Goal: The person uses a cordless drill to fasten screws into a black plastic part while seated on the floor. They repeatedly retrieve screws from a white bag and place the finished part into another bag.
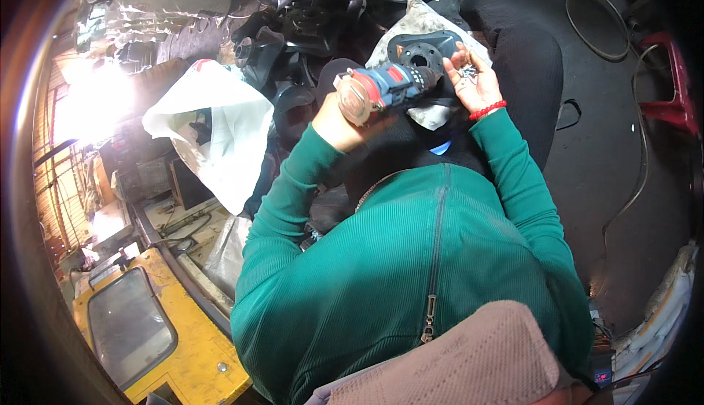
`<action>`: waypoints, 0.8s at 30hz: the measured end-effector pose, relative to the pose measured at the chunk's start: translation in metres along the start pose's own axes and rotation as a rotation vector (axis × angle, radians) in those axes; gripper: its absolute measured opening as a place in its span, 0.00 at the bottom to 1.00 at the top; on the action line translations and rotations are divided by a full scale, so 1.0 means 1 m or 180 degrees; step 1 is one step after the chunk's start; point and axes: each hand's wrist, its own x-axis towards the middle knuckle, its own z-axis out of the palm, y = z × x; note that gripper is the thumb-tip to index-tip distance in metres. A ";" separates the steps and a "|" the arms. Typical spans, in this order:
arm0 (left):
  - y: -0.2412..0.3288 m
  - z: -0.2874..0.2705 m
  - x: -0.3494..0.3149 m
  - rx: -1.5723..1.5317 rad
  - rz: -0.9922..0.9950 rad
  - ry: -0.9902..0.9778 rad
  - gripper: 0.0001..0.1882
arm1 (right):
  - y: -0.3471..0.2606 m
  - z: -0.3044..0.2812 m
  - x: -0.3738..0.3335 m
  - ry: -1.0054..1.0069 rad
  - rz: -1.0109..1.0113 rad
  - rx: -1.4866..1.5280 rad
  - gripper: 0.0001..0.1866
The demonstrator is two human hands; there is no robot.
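Note:
My left hand [337, 125] is wrapped round a blue, red and black cordless drill [396, 85], its grip hidden behind the body. The drill's front end points right, at a black plastic part [429, 46] with a round flange and centre hole, resting over my lap on a whitish cloth or bag [419, 18]. My right hand [475, 86], with a red bead bracelet at the wrist, is turned palm up beside that part. Several small silvery screws [468, 74] lie in its cupped palm, and its thumb and fingertips are near the part's right edge.
Many dark plastic parts [308, 24] are heaped beyond my left arm. An open white sack [235, 115] stands at the left, above a yellow machine panel [198, 365] with a window. At the right are a red plastic stool [678, 86] and a cable [642, 163] on the dark floor.

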 end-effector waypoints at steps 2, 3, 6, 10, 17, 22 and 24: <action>0.013 0.004 -0.005 -0.0446 -0.0204 0.0096 0.27 | 0.006 0.005 -0.006 0.0229 -0.0103 0.0186 0.15; 0.013 0.007 -0.007 -0.0494 -0.0282 0.0053 0.27 | 0.008 0.005 -0.009 0.0102 -0.0022 0.0130 0.15; 0.009 0.010 -0.008 -0.0500 -0.0366 -0.0026 0.25 | 0.012 0.006 -0.017 -0.0107 0.0127 -0.0080 0.17; 0.009 0.010 -0.010 -0.0442 -0.0313 -0.0070 0.24 | 0.019 0.011 -0.026 -0.0002 0.0132 -0.0400 0.17; 0.011 0.013 -0.022 -0.0834 -0.0319 0.0033 0.25 | 0.023 0.011 -0.040 -0.0304 0.0072 -0.0685 0.19; 0.012 0.010 -0.035 -0.0700 -0.0100 0.0115 0.29 | 0.022 0.005 -0.063 -0.0194 0.0342 -0.0880 0.22; 0.011 0.011 -0.038 -0.1022 -0.0244 0.0046 0.30 | 0.024 0.007 -0.069 -0.0117 0.0363 -0.0917 0.22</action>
